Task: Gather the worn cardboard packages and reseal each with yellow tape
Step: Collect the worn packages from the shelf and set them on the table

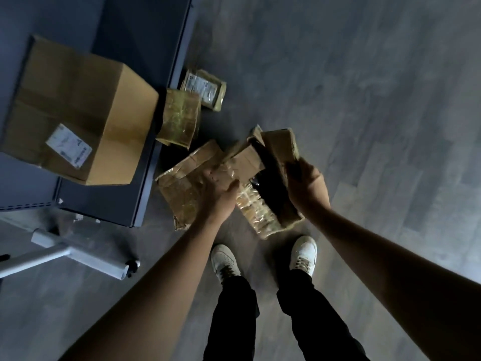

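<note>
A worn, open cardboard package [256, 212] with crinkled yellow tape on its side is held above the floor in front of my feet. My right hand [303, 181] grips its raised right flap. My left hand [218, 182] rests with straight fingers on its left taped side. A flattened, torn package [182, 188] lies on the floor just left of it. Two smaller taped packages, one [179, 117] leaning by the shelf and one [204, 88] with a white label, lie farther back. No roll of tape is in view.
A large open cardboard box [78, 113] with a white label stands on a low dark metal shelf [117, 204] at the left. A white stand leg with a caster [78, 256] crosses the lower left. Grey wood-look floor [364, 100] stretches to the right.
</note>
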Motion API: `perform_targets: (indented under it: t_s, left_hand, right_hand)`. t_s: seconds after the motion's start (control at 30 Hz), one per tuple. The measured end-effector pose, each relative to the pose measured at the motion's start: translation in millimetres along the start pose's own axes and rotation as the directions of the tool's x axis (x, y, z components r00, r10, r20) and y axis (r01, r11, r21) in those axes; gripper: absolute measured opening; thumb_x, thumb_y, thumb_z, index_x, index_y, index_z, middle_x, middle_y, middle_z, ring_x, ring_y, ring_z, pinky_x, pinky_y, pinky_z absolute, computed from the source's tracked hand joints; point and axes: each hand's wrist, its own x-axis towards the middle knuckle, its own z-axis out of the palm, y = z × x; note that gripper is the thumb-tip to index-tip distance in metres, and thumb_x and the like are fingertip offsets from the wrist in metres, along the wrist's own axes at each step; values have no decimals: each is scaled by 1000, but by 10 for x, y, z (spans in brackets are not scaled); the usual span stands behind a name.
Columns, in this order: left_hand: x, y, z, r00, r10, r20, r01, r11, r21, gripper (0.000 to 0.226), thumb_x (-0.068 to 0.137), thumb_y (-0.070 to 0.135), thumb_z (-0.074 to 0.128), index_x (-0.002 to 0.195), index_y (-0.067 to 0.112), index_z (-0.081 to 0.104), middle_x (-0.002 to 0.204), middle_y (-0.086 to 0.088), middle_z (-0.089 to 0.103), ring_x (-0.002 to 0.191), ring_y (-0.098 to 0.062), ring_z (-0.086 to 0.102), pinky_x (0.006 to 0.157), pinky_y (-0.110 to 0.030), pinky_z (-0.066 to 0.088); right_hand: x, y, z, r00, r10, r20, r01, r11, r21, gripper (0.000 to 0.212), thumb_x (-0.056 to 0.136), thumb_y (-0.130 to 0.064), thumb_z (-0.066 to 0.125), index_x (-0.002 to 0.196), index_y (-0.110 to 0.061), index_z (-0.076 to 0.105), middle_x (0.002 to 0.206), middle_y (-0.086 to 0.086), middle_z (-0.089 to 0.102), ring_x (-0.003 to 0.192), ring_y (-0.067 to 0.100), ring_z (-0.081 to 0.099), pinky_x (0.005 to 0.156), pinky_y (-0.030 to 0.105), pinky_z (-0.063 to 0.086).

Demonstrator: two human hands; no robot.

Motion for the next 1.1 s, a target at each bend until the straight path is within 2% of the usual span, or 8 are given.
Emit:
perform_targets:
  t_s: [0.13,0.27,0.43,0.57,0.7,0.9,1.0,1.1]
  left_hand:
    - [-161,65,13,979,-189,80,198,974,-114,112,65,71,77,143,3,35,140,-17,51,124,-30,54,101,-37,48]
    - [-355,60,-29,986,-160,39,164,962,-217,66,73,37,86,116,-3,56,104,-13,68,84,-20,64,55,-16,46]
    - [-794,434,-354,994,-70,-89,56,987,-153,47,81,37,79,112,4,67,101,-10,74,89,-23,70,65,-21,45]
    - [-1100,581,-704,977,-12,-214,-14,992,-122,39,75,42,80,101,17,67,97,-7,74,89,-28,69,79,-39,56]
    - [-1095,302,-945,973,-61,-221,21,984,-178,41,65,57,72,94,28,70,85,8,70,83,-21,70,73,-37,57]
    - [-1931,467,-1733,973,14,-231,-63,976,-209,51,71,61,57,111,30,66,100,5,71,92,-19,68,77,-37,56]
    - [-2449,573,-2194,944,29,-329,-107,970,-221,45,65,53,61,106,35,62,93,8,70,85,-18,67,76,-43,58]
    - [-2706,404,-2489,931,45,-361,-120,975,-187,48,63,56,57,106,34,63,94,7,71,88,-20,68,77,-43,59]
  right_hand:
    - [-185,-268,-252,994,32,104,-60,959,276,23,97,-20,61,75,-22,58,63,-13,55,58,-2,52,53,14,41]
    - [-356,-514,-520,987,-72,141,26,953,302,25,97,-23,62,72,-26,57,69,-15,55,65,3,53,58,21,43]
    - [-558,-981,-989,969,-231,88,209,956,207,35,99,-18,57,67,-24,45,60,-14,43,46,-4,44,45,11,31]
    - [-670,-1363,-1317,961,-265,79,236,935,264,4,97,-26,56,94,-25,54,76,-6,62,60,5,55,54,26,41]
    - [-877,-1702,-1555,942,-333,36,327,937,119,33,98,-39,53,128,-29,45,111,-4,65,87,19,65,70,39,55]
    - [-1280,-2213,-1835,960,-5,281,-139,862,488,45,108,-37,30,107,-3,60,77,9,65,54,20,57,45,22,45]
    - [-1657,-2368,-1844,906,2,423,-181,905,385,24,106,-17,43,95,-1,57,61,6,62,37,9,52,37,16,39]
    - [-2119,-2551,-1799,885,-77,460,-75,950,304,21,102,1,44,95,0,64,71,12,60,61,21,63,51,23,53]
